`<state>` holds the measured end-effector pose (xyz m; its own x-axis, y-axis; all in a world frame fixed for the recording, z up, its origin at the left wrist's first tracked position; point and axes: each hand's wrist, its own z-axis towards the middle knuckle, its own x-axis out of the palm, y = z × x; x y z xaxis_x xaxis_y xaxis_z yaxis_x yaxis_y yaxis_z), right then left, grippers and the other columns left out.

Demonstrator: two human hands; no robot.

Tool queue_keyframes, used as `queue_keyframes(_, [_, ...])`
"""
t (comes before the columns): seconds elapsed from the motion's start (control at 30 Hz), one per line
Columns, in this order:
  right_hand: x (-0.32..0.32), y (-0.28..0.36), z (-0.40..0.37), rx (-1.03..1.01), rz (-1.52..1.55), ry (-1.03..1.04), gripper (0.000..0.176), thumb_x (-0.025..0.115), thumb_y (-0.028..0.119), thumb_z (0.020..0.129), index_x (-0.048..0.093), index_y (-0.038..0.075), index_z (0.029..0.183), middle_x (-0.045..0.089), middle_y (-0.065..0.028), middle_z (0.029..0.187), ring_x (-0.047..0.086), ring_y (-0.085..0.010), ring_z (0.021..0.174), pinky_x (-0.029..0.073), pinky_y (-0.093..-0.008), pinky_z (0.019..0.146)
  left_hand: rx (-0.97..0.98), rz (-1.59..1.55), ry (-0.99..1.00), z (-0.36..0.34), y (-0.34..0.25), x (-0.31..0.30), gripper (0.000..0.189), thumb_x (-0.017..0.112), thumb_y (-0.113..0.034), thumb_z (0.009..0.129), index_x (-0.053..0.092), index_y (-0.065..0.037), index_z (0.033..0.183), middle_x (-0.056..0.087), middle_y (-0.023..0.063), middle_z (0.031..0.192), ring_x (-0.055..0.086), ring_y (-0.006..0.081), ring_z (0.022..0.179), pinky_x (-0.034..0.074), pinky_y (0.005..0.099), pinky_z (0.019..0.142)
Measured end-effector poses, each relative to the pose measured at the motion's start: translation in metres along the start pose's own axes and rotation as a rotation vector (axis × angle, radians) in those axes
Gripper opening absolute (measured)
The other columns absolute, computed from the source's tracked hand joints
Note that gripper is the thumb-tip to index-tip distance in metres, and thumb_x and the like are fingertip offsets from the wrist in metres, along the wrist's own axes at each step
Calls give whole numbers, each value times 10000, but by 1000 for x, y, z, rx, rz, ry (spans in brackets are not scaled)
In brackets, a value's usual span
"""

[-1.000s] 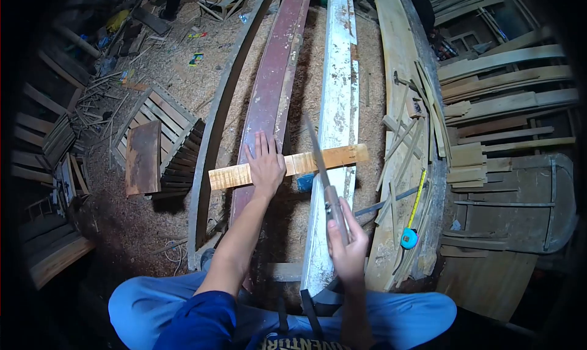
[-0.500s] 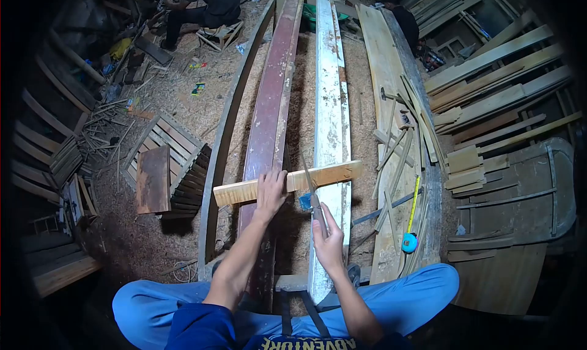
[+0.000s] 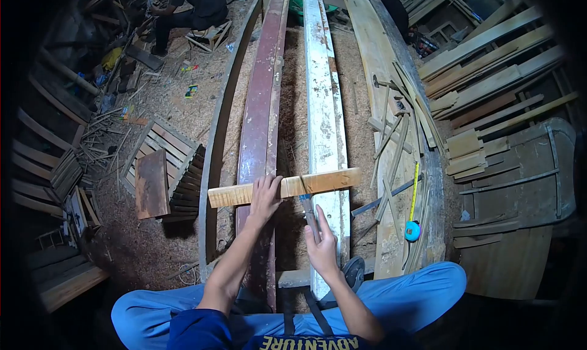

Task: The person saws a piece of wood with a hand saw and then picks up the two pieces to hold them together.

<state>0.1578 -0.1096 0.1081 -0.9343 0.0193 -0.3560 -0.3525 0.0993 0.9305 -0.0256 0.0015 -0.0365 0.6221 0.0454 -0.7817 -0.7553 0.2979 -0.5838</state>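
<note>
A short pale board [image 3: 333, 180] lies crosswise over a maroon beam [image 3: 258, 114] and a white, paint-flaked beam [image 3: 321, 111]. My left hand [image 3: 264, 198] presses on the board above the maroon beam, fingers closed over its far edge. In my right hand [image 3: 322, 247] is the handle of what looks like a handsaw [image 3: 310, 217], fingers wrapped round it and the index finger stretched along it. Its narrow blade appears almost edge-on at the board, over the gap between the beams. A dark line crosses the board just right of my left hand.
On a plank [image 3: 391, 228] at the right lie a yellow-bladed tape measure [image 3: 413, 231], a hammer [image 3: 384, 82] and loose strips. A slatted wooden piece [image 3: 165, 160] stands left. Sawdust covers the floor. Two other people [image 3: 199, 7] sit or crouch at the back.
The saw has moved left and toward me, and less of its blade shows beyond the board. The board has tilted slightly in view. My left hand stays on it.
</note>
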Motion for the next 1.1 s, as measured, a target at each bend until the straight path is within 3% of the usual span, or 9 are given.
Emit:
queue_keyframes(0.17, [1,-2,2,12,26,-2,621,595,161,1066,362,-36,1606,553,-255,1518,575,-259,1361,446,-376,1118,74,145,-132,-1,5,15,802,860,-40,640,577,-83,1389,571,150,1267,520,355,1215,388,485,1078])
queue_keyframes(0.27, [2,-2,2,-39,1,-46,629,595,160,1065,351,-48,1607,538,-258,1532,559,-262,1381,430,-374,1135,55,126,-101,-1,-6,5,753,864,-63,676,589,-77,1377,568,152,1256,516,364,1196,391,483,1069])
queue_keyframes(0.33, [1,5,3,113,148,20,639,593,161,1063,341,-68,1603,506,-270,1560,521,-278,1423,400,-380,1165,21,70,-95,-4,-11,0,733,867,-76,693,593,-75,1373,566,154,1260,514,366,1194,399,479,1055])
queue_keyframes(0.4, [2,0,4,70,78,11,635,586,147,1057,338,-56,1606,495,-278,1567,502,-308,1448,391,-394,1179,-14,12,-97,-2,-13,-4,714,871,-89,710,596,-72,1369,564,157,1264,512,368,1192,406,475,1042])
queue_keyframes(0.5, [5,-3,1,22,1,-3,634,578,133,1052,334,-42,1610,483,-289,1573,480,-342,1474,378,-408,1197,20,-26,-109,-1,-12,-6,633,872,-107,736,621,-63,1316,575,153,1231,526,360,1165,415,480,1009])
queue_keyframes(0.7, [10,-5,0,73,58,20,638,579,143,1051,333,-49,1607,479,-299,1571,469,-354,1480,368,-408,1205,46,-62,-208,13,-16,-9,381,730,52,741,713,-52,1107,624,138,1021,596,366,1015,468,450,906])
queue_keyframes(0.9, [17,-11,5,7,31,13,642,577,179,1058,334,-60,1602,482,-306,1565,472,-359,1477,364,-407,1208,77,-88,-153,23,-6,-16,395,740,50,725,739,-54,1105,654,127,1004,613,351,980,475,463,865])
queue_keyframes(1.0, [16,-8,7,95,146,17,636,577,183,1059,343,-62,1597,499,-304,1552,490,-338,1463,385,-403,1192,54,-74,-140,17,-9,-14,383,763,26,733,742,-56,1107,658,109,981,614,334,981,476,455,864])
queue_keyframes(1.1, [21,-16,5,-20,42,-50,612,588,190,1059,385,-56,1581,554,-293,1504,557,-315,1399,431,-392,1147,29,-74,-145,15,-11,-10,359,775,3,758,741,-57,1110,661,101,974,617,320,968,475,445,862])
